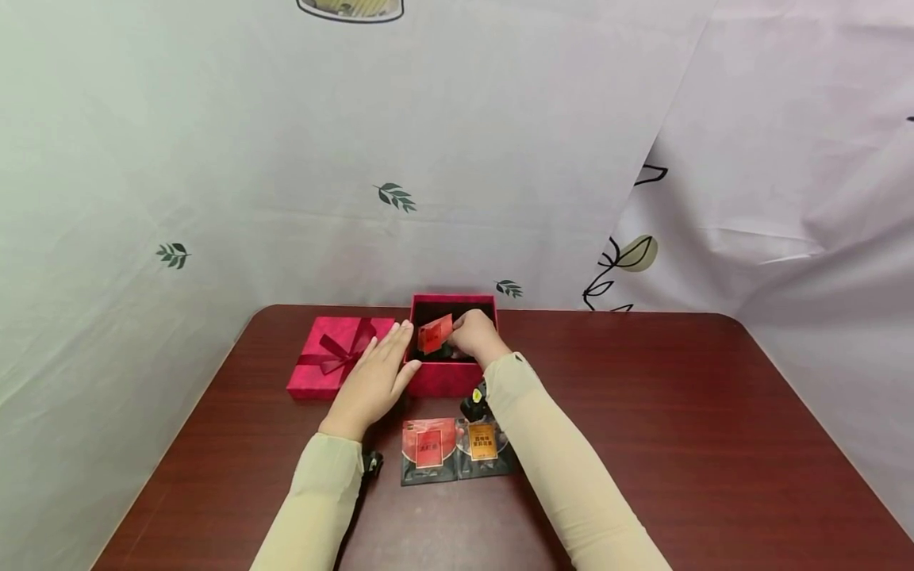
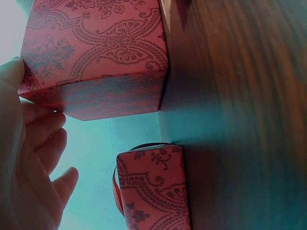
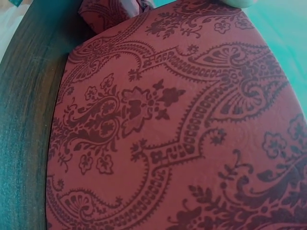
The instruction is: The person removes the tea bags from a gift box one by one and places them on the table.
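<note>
A red patterned gift box (image 1: 445,381) stands without its lid at the table's far edge, its inside dark. My right hand (image 1: 477,335) reaches into it and pinches the right edge of a sachet with a red top (image 1: 433,336), whose lower part is hard to make out. My left hand (image 1: 373,388) rests against the box's left side with mostly straight fingers; the left wrist view shows these fingers (image 2: 43,127) at the box's edge. Flat in front lie a red-labelled sachet (image 1: 429,450) and an orange-labelled sachet (image 1: 482,442), the latter partly behind the right sleeve.
Left of the box lies its red lid (image 1: 314,337) with a dark red ribbon bow, partly behind the left hand. Brown wood table (image 1: 678,412) extends to the right. A pale printed cloth (image 1: 457,159) hangs behind the table.
</note>
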The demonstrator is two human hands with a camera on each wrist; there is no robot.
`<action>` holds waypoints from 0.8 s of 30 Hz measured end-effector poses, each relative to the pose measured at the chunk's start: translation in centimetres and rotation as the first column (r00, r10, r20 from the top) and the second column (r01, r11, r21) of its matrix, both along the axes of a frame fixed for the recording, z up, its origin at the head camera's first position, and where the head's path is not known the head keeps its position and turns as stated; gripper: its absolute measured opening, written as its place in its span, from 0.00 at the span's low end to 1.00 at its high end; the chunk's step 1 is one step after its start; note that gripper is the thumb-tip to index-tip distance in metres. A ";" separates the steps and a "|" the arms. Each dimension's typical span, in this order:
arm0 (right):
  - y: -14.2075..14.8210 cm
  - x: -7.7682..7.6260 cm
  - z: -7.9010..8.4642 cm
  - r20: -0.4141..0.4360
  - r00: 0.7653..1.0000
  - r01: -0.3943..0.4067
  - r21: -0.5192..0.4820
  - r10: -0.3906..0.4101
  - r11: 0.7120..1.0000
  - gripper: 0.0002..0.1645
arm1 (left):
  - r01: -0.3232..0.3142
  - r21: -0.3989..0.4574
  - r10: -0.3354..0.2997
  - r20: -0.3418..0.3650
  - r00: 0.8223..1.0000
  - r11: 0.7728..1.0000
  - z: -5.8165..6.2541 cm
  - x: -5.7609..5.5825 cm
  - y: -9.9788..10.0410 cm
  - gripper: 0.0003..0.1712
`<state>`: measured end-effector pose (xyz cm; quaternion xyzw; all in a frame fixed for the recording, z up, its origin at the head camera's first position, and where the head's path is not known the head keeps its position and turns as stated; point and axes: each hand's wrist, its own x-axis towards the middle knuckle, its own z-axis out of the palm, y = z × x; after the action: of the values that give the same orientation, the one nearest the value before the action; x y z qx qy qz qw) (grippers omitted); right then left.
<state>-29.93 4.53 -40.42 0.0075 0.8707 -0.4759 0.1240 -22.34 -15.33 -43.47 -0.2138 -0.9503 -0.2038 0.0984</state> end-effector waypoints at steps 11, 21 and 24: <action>-0.2 0.1 -0.1 -0.010 0.999 0.046 -0.108 -0.047 0.993 0.11 | 0.001 0.000 -0.001 0.019 1.000 1.000 0.1 0.0 -0.1 0.40; -0.3 0.4 0.2 -0.126 0.992 0.025 -0.053 -0.032 0.998 0.08 | -0.001 0.009 0.001 0.017 1.000 1.000 0.1 0.1 -0.1 0.40; -0.2 0.6 0.2 -0.194 0.981 0.008 0.011 -0.005 1.000 0.08 | 0.004 0.013 -0.004 0.016 1.000 1.000 0.1 0.1 0.0 0.40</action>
<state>-29.35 4.32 -40.18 -0.0354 0.8814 -0.4696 0.0370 -22.19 -15.37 -43.38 -0.2135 -0.9492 -0.2119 0.0919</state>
